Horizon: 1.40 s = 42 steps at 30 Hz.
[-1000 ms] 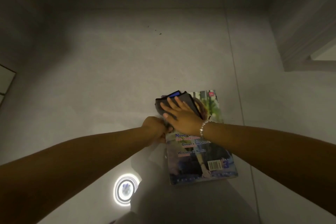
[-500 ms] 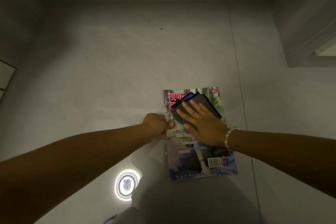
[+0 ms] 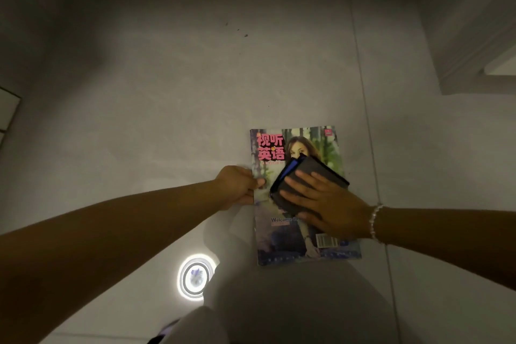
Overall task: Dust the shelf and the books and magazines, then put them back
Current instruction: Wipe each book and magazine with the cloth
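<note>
Dim grey tiled floor (image 3: 167, 106) all round, and your magazine (image 3: 296, 232) is right of centre in the frame. Your left hand (image 3: 237, 187) pinches its left edge, while your right hand (image 3: 329, 209) presses a folded dark cloth (image 3: 307, 173) flat on the cover. Looks like you're mid-dusting; next I'd sweep down toward the barcode end, keeping that edge pinned.

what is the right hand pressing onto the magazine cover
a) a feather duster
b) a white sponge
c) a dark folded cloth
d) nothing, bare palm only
c: the right hand lies with straight fingers on a dark folded cloth with a blue edge, flat on the magazine, while the left hand grips the magazine's left edge.
</note>
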Each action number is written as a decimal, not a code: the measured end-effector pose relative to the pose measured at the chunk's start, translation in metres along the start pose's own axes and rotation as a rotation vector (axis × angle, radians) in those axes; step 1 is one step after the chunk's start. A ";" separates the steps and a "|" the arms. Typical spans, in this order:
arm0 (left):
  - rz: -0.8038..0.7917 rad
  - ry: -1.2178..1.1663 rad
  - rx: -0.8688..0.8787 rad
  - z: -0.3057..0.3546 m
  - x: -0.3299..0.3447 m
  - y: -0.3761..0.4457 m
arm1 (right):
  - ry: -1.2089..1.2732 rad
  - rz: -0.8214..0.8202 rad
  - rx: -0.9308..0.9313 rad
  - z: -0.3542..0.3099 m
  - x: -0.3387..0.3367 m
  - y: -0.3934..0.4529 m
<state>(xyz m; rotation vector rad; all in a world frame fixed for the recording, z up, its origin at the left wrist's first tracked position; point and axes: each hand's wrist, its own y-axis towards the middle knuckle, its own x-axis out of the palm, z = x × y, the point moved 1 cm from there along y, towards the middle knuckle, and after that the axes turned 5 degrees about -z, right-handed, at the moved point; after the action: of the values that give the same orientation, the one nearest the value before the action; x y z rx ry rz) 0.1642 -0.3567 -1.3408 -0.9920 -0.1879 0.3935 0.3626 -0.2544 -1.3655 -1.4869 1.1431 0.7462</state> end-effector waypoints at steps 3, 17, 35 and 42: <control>-0.040 0.018 0.001 0.000 -0.001 0.001 | 0.105 0.011 0.132 0.012 -0.008 0.001; -0.002 -0.114 -0.063 0.002 0.005 0.007 | 0.107 0.003 -0.082 -0.053 0.006 0.012; 0.174 0.118 0.057 0.001 0.015 0.002 | -0.111 0.047 -0.167 -0.036 0.023 -0.019; 0.154 0.205 0.110 0.004 0.014 0.001 | -0.181 0.003 -0.302 -0.026 0.034 -0.038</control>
<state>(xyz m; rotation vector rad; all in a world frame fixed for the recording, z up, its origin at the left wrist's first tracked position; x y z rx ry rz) 0.1755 -0.3477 -1.3394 -0.9345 0.0949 0.4353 0.4069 -0.2896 -1.3757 -1.6271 0.9247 1.0693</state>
